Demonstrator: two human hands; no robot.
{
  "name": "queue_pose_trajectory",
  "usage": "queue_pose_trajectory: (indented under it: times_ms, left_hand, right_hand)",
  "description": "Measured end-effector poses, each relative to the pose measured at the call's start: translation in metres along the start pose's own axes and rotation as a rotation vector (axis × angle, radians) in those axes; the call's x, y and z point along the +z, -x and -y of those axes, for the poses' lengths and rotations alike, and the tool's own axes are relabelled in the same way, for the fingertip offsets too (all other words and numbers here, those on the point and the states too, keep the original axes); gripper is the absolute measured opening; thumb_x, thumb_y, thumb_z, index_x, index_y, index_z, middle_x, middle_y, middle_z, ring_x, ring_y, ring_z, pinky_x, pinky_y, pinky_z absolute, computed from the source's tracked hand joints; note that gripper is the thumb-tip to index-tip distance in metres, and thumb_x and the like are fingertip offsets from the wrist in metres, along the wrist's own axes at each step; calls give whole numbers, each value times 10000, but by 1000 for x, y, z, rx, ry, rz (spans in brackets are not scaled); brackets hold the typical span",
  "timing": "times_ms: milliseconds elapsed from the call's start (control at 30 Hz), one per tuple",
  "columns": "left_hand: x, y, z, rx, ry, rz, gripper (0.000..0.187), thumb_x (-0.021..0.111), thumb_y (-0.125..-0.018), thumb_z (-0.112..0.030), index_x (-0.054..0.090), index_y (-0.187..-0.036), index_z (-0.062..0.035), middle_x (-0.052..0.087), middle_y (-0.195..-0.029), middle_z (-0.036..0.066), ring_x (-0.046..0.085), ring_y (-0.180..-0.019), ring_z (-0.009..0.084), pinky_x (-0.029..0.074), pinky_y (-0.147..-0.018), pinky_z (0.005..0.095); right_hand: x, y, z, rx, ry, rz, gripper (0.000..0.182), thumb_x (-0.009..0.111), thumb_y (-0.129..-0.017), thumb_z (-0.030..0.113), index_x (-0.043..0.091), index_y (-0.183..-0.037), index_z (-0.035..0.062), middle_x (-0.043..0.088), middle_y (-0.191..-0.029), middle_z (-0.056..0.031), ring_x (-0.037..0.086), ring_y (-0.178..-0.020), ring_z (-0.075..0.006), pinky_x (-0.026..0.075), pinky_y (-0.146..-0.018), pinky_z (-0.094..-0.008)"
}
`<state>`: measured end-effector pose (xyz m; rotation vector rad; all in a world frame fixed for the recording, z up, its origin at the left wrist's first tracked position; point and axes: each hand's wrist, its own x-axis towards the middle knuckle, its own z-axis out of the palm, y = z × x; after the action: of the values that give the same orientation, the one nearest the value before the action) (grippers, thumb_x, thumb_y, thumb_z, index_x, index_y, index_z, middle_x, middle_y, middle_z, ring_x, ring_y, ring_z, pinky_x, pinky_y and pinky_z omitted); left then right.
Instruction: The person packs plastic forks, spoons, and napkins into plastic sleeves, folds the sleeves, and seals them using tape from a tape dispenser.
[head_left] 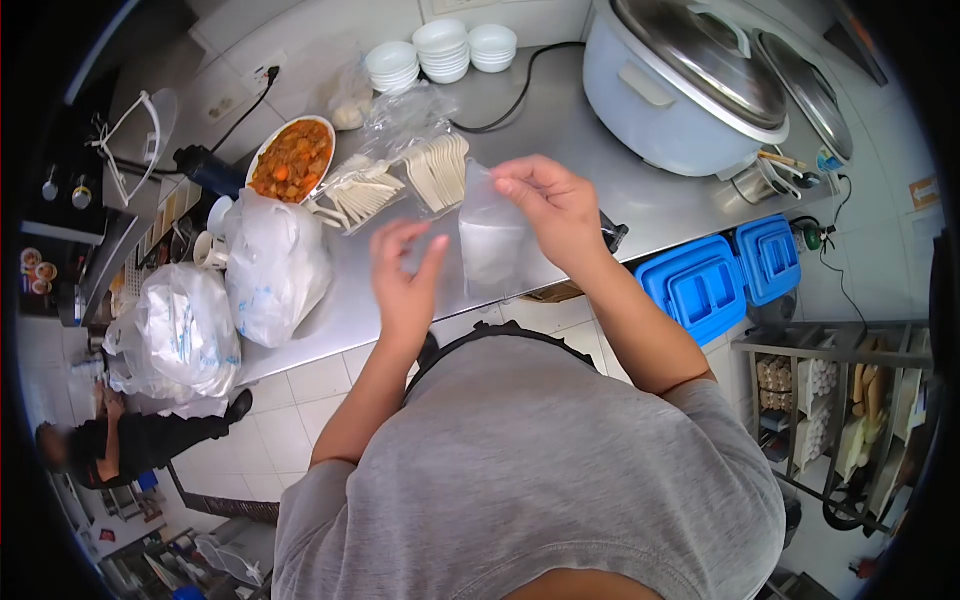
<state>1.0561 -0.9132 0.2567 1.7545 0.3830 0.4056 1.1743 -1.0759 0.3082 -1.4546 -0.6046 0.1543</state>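
Observation:
A small clear plastic bag (pixel 490 235) with something white in its lower part hangs over the front of the steel counter. My right hand (pixel 548 205) pinches its top edge between thumb and fingers. To the left of the bag, my left hand (pixel 408 275) is raised with its fingers apart and touches nothing. Just behind the hands lie pale wooden utensils in clear wrap, one stack (pixel 436 172) fanned out and another (pixel 362 190) further left. A dark object, partly hidden by my right wrist, shows at the counter's edge.
On the counter (pixel 540 120) stand a large cooker (pixel 680 100), stacked white bowls (pixel 442 50), a dish of stew (pixel 292 160) and filled plastic bags (pixel 275 265). Blue lidded bins (pixel 695 288) are below right. A person in dark clothes (pixel 150 435) is at lower left.

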Motion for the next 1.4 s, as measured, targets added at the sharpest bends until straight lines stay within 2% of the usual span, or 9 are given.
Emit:
queue_pose_trajectory:
  times_ms: [133,200,400,633,767,900,1033,1233,1400]
  left_hand:
    - [-4,15,-42,-752,847,526,373,618,-920,-279,575,-1110,39,649,-1042,173,631,-979,236,494,-866,348]
    - [10,18,-68,-958,1047,538,377,592,-931,-279,559,-1117,48,650,-993,152,644,-905,228,514,-811,343]
    - [24,10,-29,-578,736,461,369,505,-919,-162,473,-1227,38,620,-1064,133,634,-919,220,500,-864,362]
    - [36,7,-35,-529,942,259,437,491,-865,-1,447,-1300,-26,569,-1220,93,564,-1110,216,463,-924,335]
    - [47,17,-23,-266,449,381,432,491,-901,-41,426,-1328,-39,559,-1223,60,549,-1117,177,437,-946,322]
    - [48,19,-26,-426,822,412,468,468,-920,-30,370,-1378,-39,528,-1274,64,515,-1162,158,409,-984,322]
    - [50,24,-20,-95,514,405,468,518,-974,-173,346,-1383,-25,518,-1253,64,500,-1127,140,409,-955,304]
    - [55,23,-28,-164,510,273,422,465,-1009,-279,409,-1318,4,548,-1186,78,508,-1073,111,412,-921,265]
    - [46,14,-19,-179,374,179,370,439,-1016,-329,528,-1151,4,577,-1010,19,501,-901,68,406,-816,221]
  right_hand:
    - [-3,23,15,-133,279,100,138,651,-871,83,684,-996,35,702,-891,-58,641,-781,-103,508,-729,-256]
    - [-7,41,16,-248,365,330,121,659,-863,86,690,-966,31,707,-884,-63,659,-771,-125,515,-716,-269]
    - [-20,70,12,-41,176,447,118,642,-883,135,684,-981,84,694,-840,-68,635,-715,-130,496,-661,-271]
    - [-22,60,13,331,-160,209,113,648,-879,65,672,-974,8,687,-883,-37,618,-809,-85,503,-727,-238]
    - [-22,50,20,303,-61,155,102,650,-873,63,666,-953,2,685,-876,-36,615,-807,-77,497,-717,-230]
    - [-17,48,15,296,-70,74,91,658,-865,62,663,-934,2,683,-876,-39,612,-813,-72,491,-715,-225]
    - [-11,45,10,239,-88,-8,92,681,-841,55,664,-919,9,670,-858,-35,605,-804,-71,486,-720,-223]
    - [-12,35,-16,75,207,-329,233,716,-783,80,632,-996,35,630,-876,-14,565,-786,-109,456,-723,-233]
    - [-47,31,-34,400,-176,-150,381,715,-819,170,581,-1151,39,620,-946,-50,565,-876,-112,461,-751,-258]
